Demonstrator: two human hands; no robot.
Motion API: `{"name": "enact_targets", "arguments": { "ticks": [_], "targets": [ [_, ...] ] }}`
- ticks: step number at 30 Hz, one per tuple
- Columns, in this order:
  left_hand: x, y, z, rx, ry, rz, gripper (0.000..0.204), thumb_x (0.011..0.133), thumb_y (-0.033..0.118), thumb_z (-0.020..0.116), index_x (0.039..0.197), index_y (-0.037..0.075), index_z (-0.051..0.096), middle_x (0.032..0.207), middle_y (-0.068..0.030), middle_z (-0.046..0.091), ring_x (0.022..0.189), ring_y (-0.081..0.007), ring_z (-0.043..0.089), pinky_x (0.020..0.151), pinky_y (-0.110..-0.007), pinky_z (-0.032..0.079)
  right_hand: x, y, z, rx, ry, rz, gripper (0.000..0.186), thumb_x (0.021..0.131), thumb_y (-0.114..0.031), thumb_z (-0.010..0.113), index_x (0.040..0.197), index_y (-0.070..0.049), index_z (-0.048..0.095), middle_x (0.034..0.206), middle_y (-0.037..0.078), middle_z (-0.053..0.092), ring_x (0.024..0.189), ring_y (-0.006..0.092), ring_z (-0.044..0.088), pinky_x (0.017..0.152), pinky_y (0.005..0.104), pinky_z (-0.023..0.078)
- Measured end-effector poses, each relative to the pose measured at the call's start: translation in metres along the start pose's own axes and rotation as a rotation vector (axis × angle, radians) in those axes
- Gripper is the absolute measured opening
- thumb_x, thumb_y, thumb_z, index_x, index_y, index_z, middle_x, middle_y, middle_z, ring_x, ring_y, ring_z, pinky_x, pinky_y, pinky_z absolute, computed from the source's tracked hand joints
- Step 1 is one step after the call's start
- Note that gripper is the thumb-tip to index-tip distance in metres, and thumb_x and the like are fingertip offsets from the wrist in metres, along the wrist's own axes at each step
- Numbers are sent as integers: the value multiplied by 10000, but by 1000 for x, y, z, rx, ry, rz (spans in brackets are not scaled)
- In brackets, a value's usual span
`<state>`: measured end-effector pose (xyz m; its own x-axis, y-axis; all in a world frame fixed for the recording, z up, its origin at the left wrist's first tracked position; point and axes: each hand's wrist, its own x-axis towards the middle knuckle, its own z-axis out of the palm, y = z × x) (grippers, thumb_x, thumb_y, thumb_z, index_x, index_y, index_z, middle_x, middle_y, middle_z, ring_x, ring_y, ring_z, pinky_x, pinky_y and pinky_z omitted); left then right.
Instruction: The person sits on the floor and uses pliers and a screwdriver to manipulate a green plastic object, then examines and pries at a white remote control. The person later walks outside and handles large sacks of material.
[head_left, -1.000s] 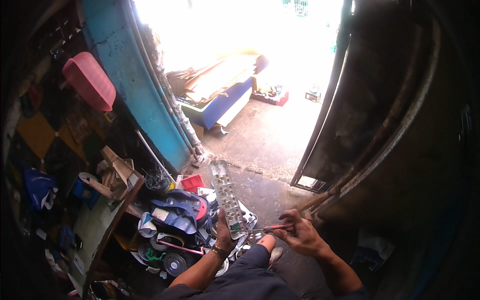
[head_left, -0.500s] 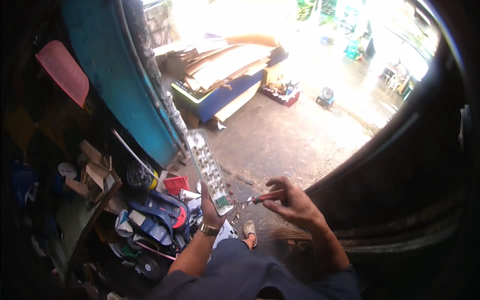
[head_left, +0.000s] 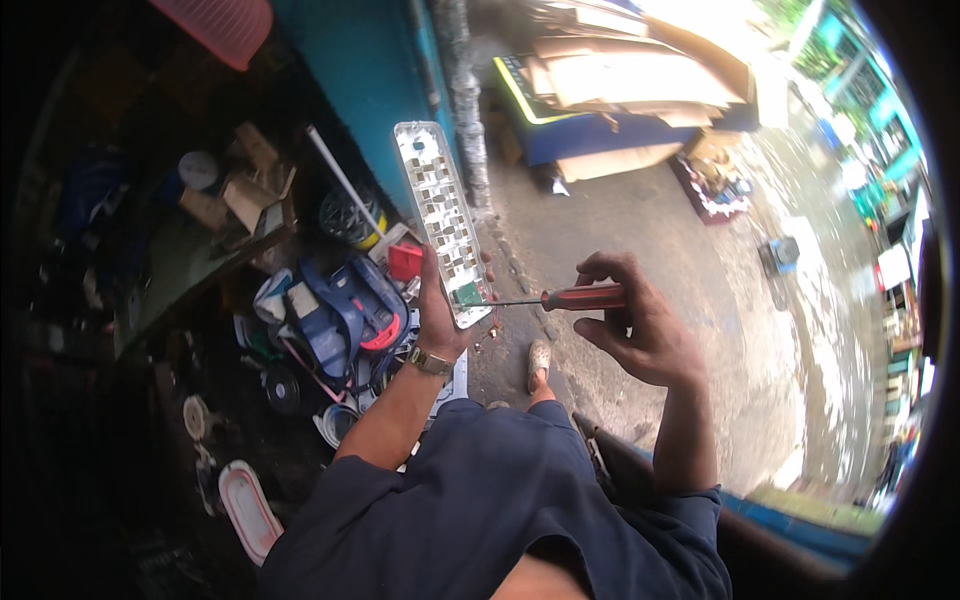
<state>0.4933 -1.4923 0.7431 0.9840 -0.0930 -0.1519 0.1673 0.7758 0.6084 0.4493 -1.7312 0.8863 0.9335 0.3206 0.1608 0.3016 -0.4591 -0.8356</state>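
Observation:
My left hand [head_left: 442,315] grips a long white plastic housing [head_left: 440,200] from beneath, fingers round its sides. Its open face shows rows of metal contacts, and a small green circuit board [head_left: 467,294] sits in its lower end. My right hand [head_left: 633,325] holds a screwdriver [head_left: 582,297] by its red and black handle, with the thin shaft lying horizontally toward the green board. The tip is at the board; whether it touches is hard to tell.
A cluttered pile of blue plastic parts [head_left: 330,310], a red bin [head_left: 405,263] and boards [head_left: 250,200] lie left. Ahead stand a blue wall [head_left: 350,90] and stacked cardboard [head_left: 610,75]. A small box [head_left: 778,257] sits outside. My sandalled foot [head_left: 538,365] is below.
The view has swung rightward, bringing more of the outdoor ground in. My hands, housing and screwdriver now appear higher in the picture, still held together in much the same arrangement.

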Motion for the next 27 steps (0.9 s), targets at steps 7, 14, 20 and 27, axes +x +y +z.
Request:
{"name": "enact_targets", "arguments": {
  "ticks": [7,14,20,27],
  "targets": [
    [29,-6,27,11,160,247,681,989,643,403,1343,66,475,1072,-106,604,851,-174,630,626,-334,577,85,46,-55,67,-387,-189,502,841,-84,713,1306,-58,525,1177,139,653,1005,250,713,702,315,557],
    [36,-34,30,-45,205,363,773,944,719,384,1336,61,489,1083,-136,630,871,-245,651,656,-449,595,107,79,-65,268,-411,-165,234,885,-88,736,1084,5,658,904,100,744,821,154,719,694,274,544],
    [41,-36,38,-176,113,388,825,923,739,407,1394,63,457,1142,-155,619,939,-288,638,721,-499,585,115,98,-74,265,-344,-187,148,873,-41,727,1006,-4,673,907,103,738,801,141,711,694,270,532],
    [52,-33,41,-179,103,405,849,916,748,411,1389,45,453,1150,-157,618,963,-299,635,773,-494,572,133,98,-78,217,-392,-233,137,876,-44,724,996,-5,671,923,108,737,837,189,732,719,305,556]
  ]
}}
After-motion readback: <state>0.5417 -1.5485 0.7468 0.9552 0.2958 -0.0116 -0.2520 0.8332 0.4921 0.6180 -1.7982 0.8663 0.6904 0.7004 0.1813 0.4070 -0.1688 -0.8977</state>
